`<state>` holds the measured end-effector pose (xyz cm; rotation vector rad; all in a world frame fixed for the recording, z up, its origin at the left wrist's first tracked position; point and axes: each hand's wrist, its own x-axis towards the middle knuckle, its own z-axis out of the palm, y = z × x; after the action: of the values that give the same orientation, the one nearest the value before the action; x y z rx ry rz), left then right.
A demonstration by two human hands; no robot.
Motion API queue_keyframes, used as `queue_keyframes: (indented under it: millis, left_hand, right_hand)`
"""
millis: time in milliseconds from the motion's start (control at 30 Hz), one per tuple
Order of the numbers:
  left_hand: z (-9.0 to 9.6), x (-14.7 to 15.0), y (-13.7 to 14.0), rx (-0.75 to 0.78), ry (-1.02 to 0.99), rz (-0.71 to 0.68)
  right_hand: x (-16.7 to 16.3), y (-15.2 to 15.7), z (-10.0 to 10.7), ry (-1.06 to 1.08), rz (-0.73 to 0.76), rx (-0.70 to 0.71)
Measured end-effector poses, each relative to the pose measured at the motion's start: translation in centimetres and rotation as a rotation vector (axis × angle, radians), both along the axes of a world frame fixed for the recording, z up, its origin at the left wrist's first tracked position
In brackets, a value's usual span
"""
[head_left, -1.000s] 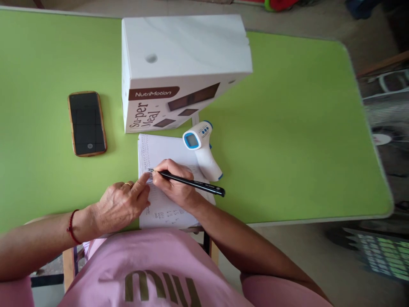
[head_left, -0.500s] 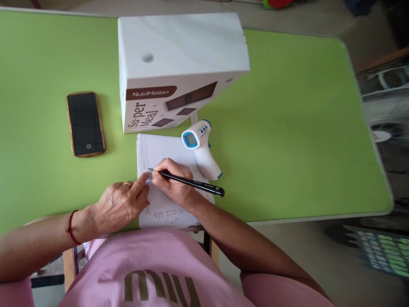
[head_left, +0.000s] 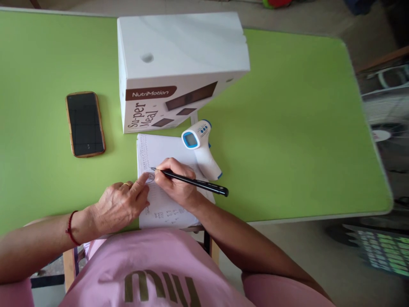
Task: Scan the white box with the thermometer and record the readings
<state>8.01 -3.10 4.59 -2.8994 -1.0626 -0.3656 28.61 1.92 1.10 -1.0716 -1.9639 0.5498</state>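
My right hand is closed around a black pen, its tip at the page's left part. Beneath both hands lies a white notebook with handwritten rows and a small circled mark near the pen tip. My left hand rests over the notebook's left edge, holding nothing, its index finger stretched out to the circled mark and the other fingers loosely bent. Against the notebook's upper right leans or lies a white and blue infrared thermometer, close to my right hand.
A tall white NutriMotion box stands just beyond the notebook. Left of it, a phone in a brown-edged case lies face up on the green table. A pale rim borders the table.
My right hand and the pen have shifted slightly to the right, showing more of the circled mark. My left hand stays in place. The small icon on the phone screen looks different.
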Motion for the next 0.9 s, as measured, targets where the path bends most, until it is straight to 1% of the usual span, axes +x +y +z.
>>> queue_keyframes:
  millis: [200, 300, 467, 667, 900]
  left_hand:
    - [-0.04, 0.0, 0.04, 0.003, -0.013, -0.001]
    - [0.02, -0.09, 0.04, 0.001, -0.009, -0.008]
    - [0.2, -0.02, 0.12, 0.016, -0.026, 0.007]
    - [0.19, 0.09, 0.07, 0.023, -0.006, 0.008]
    - [-0.05, -0.14, -0.05, -0.012, -0.009, 0.002]
  right_hand:
    - [0.0, 0.04, 0.23, -0.029, 0.01, -0.009]
    - [0.05, 0.1, 0.29, -0.013, 0.016, -0.001]
    - [0.15, 0.13, 0.19, 0.032, 0.013, -0.027]
    - [0.16, 0.03, 0.0, -0.014, 0.013, -0.056]
    - [0.04, 0.11, 0.05, -0.011, 0.017, -0.009]
